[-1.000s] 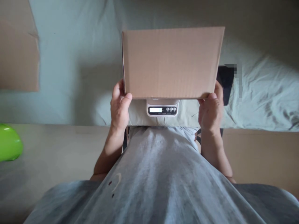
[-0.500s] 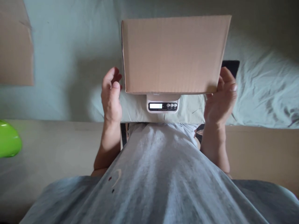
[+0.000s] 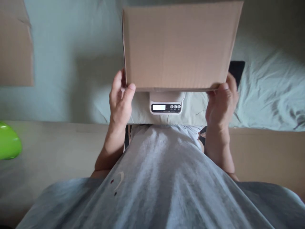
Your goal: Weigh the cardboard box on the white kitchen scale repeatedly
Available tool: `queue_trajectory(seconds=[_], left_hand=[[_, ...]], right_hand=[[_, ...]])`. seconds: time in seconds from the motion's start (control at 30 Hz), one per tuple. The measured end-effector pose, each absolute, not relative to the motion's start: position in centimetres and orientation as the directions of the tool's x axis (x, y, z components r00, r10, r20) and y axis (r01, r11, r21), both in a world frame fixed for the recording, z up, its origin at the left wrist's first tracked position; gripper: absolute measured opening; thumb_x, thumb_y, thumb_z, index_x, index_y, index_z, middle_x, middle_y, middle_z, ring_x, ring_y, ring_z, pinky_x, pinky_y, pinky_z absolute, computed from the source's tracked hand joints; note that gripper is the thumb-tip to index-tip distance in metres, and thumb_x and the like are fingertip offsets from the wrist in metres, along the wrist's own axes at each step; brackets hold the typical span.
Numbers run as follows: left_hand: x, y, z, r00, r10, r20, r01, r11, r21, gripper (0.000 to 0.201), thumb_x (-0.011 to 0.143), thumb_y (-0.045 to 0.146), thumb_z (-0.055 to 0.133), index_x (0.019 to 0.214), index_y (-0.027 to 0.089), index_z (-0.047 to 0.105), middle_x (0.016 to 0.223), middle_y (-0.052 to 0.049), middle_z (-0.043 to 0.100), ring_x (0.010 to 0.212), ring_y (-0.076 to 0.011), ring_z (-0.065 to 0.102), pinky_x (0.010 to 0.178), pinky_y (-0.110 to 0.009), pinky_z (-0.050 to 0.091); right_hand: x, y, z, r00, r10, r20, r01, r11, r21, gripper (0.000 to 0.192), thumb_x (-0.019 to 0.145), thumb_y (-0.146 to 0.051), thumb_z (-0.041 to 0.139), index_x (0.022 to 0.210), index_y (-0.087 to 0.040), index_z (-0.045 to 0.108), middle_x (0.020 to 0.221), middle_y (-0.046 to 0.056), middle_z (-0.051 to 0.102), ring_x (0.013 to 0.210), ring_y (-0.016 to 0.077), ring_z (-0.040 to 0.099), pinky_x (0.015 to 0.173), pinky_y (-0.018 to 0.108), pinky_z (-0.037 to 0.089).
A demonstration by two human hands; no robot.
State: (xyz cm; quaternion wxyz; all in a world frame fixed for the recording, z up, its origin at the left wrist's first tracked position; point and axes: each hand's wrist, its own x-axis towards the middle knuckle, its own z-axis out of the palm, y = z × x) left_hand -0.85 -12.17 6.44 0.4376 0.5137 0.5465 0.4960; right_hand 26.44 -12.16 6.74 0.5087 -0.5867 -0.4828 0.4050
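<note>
A plain brown cardboard box is held between my two hands, above a white digital kitchen scale. My left hand grips the box's near left corner, its thumb on the front edge and its fingers along the side. At the near right corner, my right hand has its thumb on the edge and its other fingers partly hidden behind the box. The scale's lit display and several round buttons show below the box; most of its platform is covered. Whether the box touches the platform, I cannot tell.
A pale green cloth covers the surface, its front edge close to my body. Flat cardboard lies at the far left. A dark flat object shows behind my right hand. Something bright green stands at lower left.
My left hand has moved right onto the box's corner, and my right thumb now lies on its edge. The box appears larger and higher in view, uncovering more of the scale.
</note>
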Motion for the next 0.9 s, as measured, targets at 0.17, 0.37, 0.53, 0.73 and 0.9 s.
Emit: queue_trajectory(seconds=[0.17, 0.37, 0.53, 0.73, 0.9], left_hand=[[-1.6, -6.9, 6.6, -0.030, 0.983, 0.182, 0.020, -0.182, 0.983, 0.066, 0.071, 0.059, 0.071, 0.127, 0.033, 0.047, 0.138, 0.006, 0.051, 0.135, -0.0258, 0.041, 0.111, -0.049, 0.042], [-0.8, 0.5, 5.8, -0.069, 0.997, -0.035, 0.102, 0.042, 0.994, 0.051, 0.086, 0.005, 0.058, 0.127, 0.028, 0.039, 0.142, 0.011, 0.044, 0.137, -0.0175, 0.034, 0.119, -0.045, 0.032], [-0.1, 2.6, 2.9, -0.095, 0.985, -0.141, 0.112, 0.152, 0.982, 0.051, 0.088, -0.002, 0.054, 0.126, 0.029, 0.039, 0.135, 0.014, 0.049, 0.136, -0.0155, 0.034, 0.120, -0.049, 0.027], [-1.4, 3.4, 0.1, -0.086, 0.956, -0.279, 0.113, 0.288, 0.951, 0.062, 0.083, -0.009, 0.058, 0.125, 0.032, 0.039, 0.130, 0.018, 0.051, 0.130, -0.0130, 0.035, 0.117, -0.049, 0.032], [-2.6, 2.4, -0.2, -0.192, 0.915, -0.356, 0.075, 0.375, 0.924, 0.041, 0.098, 0.003, 0.038, 0.130, 0.028, 0.036, 0.137, 0.008, 0.045, 0.130, -0.0188, 0.037, 0.110, -0.057, 0.034]], right_hand=[[26.2, -7.9, 7.8, 0.293, 0.948, 0.124, 0.139, 0.086, -0.987, 0.034, 0.081, -0.057, 0.042, 0.108, -0.048, 0.058, 0.113, -0.006, 0.062, 0.110, 0.0255, 0.057, 0.090, 0.045, 0.052], [26.7, -2.5, 5.9, 0.288, 0.947, 0.144, 0.070, 0.129, -0.989, 0.030, 0.082, -0.057, 0.043, 0.105, -0.042, 0.057, 0.121, -0.008, 0.059, 0.117, 0.0214, 0.053, 0.095, 0.042, 0.052], [26.9, -1.4, 3.2, 0.282, 0.954, 0.099, 0.060, 0.086, -0.995, 0.032, 0.083, -0.054, 0.046, 0.108, -0.038, 0.058, 0.110, -0.005, 0.063, 0.105, 0.0186, 0.056, 0.087, 0.039, 0.053], [26.9, -1.4, 0.9, 0.265, 0.964, -0.008, 0.049, -0.022, -0.999, 0.054, 0.078, -0.072, 0.043, 0.118, -0.036, 0.049, 0.125, -0.005, 0.059, 0.112, 0.0175, 0.053, 0.096, 0.041, 0.048], [27.6, -0.9, 0.4, 0.287, 0.953, -0.101, -0.050, -0.090, -0.995, 0.077, 0.068, -0.085, 0.038, 0.124, -0.031, 0.047, 0.135, -0.003, 0.056, 0.120, 0.0178, 0.050, 0.102, 0.044, 0.043]])
